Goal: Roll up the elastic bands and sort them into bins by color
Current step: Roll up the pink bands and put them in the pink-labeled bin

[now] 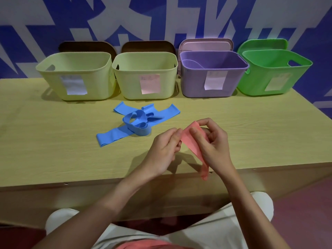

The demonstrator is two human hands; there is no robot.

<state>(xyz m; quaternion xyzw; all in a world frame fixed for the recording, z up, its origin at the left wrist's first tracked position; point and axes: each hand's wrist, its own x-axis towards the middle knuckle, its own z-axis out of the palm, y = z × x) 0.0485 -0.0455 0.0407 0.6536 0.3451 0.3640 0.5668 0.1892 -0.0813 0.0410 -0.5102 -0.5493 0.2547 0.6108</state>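
Observation:
A pink elastic band (188, 139) is held above the table's front edge. My left hand (164, 150) pinches its upper end from the left, and my right hand (212, 142) grips it from the right with thumb and fingers. The band's free tail hangs down past the table edge. A tangle of blue elastic bands (138, 123) lies on the table to the left of my hands, apart from them. Along the back stand a left yellow bin (77, 59), a second yellow bin (145, 59), a purple bin (213, 59) and a green bin (276, 60).
The bins stand in a row against a blue and white wall, each with a paper label on its front. Lids lean behind them. The wooden table (53, 141) ends just below my hands, with my knees under it.

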